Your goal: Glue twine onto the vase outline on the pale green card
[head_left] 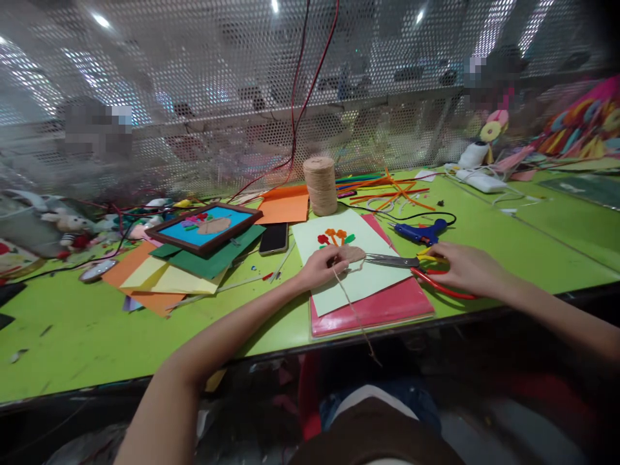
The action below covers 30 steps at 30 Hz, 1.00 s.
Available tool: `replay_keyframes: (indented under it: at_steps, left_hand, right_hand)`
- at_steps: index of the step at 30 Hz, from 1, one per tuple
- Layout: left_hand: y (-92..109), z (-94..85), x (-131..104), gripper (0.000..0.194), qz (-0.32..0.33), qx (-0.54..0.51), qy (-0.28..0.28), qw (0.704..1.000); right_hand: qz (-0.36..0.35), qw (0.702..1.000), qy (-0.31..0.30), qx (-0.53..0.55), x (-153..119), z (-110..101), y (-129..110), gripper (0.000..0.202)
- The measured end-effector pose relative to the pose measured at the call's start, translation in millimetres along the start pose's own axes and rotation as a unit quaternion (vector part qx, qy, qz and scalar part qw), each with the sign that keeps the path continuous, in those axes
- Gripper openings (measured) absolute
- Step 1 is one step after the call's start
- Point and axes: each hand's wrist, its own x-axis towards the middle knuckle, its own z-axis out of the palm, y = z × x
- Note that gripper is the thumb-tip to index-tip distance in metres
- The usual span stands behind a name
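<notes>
My right hand [469, 268] grips scissors [394, 259] with one yellow and one red handle. Their blades reach left, with the tips at the edge of a brown oval piece [356, 254]. My left hand [323, 267] has its fingers pinched at that piece on a loose length of twine [357, 313], which trails down past the table edge. Under both lies a pale green sheet [334, 297], resting on a pink-red folder [378, 318]. Orange and red fuzzy flowers [336, 236] with green leaves stand out above the brown piece on the sheet.
A twine spool [320, 187] stands behind the sheet. A blue glue gun [420, 230] lies near my right hand. To the left are a framed flower picture [206, 226] on coloured papers, and a phone [274, 238]. Pipe cleaners [394, 190] lie farther back, before a perforated metal screen [217, 97].
</notes>
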Motion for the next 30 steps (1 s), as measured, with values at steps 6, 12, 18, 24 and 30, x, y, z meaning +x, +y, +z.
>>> replay_keyframes:
  at_steps: [6,12,18,24,30]
  left_hand:
    - [-2,0.9,0,0.026,-0.005,0.005,0.002,1.0]
    - [-1,1.0,1,0.026,-0.007,-0.002,0.005,1.0]
    - [1,0.4,0,0.026,-0.031,-0.016,0.008,0.999]
    - [1,-0.2,1,0.027,-0.03,-0.016,0.008,0.999]
    - [2,-0.5,1,0.027,-0.048,-0.017,0.02,0.999]
  right_hand:
    - [-0.025,0.999,0.034,-0.02,0,3,0,0.045]
    - [-0.051,0.997,0.031,-0.049,4,2,1,0.033]
    - [-0.101,0.991,0.023,-0.09,5,1,1,0.021]
    - [-0.128,0.979,0.009,-0.157,4,-2,-11,0.02]
    - [-0.121,0.976,-0.024,-0.179,7,-4,-11,0.021]
